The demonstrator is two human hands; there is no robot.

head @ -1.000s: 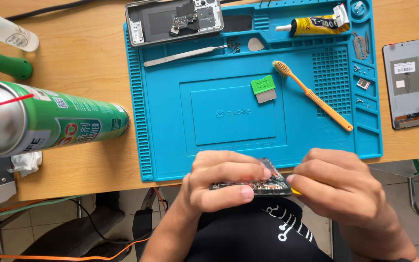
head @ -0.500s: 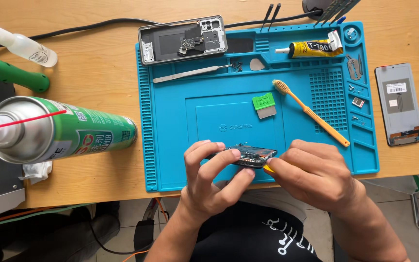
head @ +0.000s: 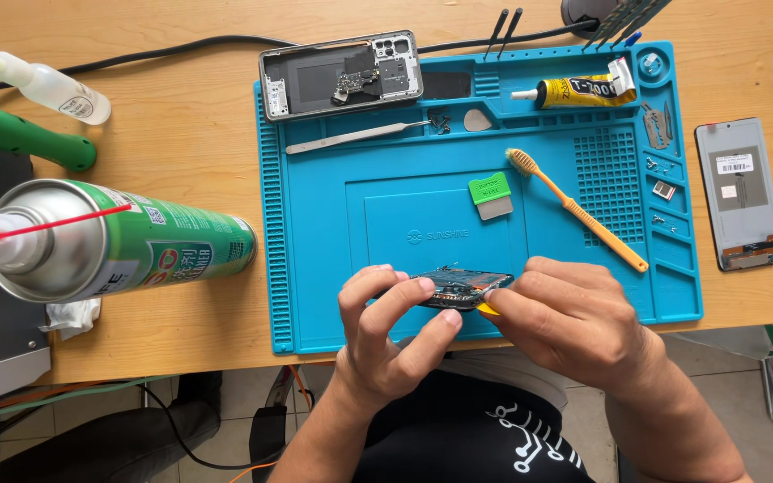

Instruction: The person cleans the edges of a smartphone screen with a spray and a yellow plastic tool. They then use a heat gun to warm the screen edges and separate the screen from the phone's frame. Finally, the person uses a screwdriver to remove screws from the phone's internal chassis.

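A small dark circuit board (head: 460, 286) is held over the near edge of the blue work mat (head: 333, 224). My left hand (head: 395, 322) grips the board's left end between thumb and fingers. My right hand (head: 574, 322) pinches the board's right end, and a yellow tool tip (head: 488, 309) shows under its fingers. The rest of that tool is hidden by my right hand.
On the mat lie an opened phone body (head: 342, 76), metal tweezers (head: 355, 136), a green-handled scraper (head: 491, 195), an orange toothbrush (head: 579, 210) and a glue tube (head: 583, 89). A green spray can (head: 109, 241) and dropper bottle (head: 46, 85) lie left; a phone screen (head: 743, 192) lies right.
The view has shifted, so the mat and hands sit higher in the picture. Both hands keep hold of the board, now over the mat's near edge.
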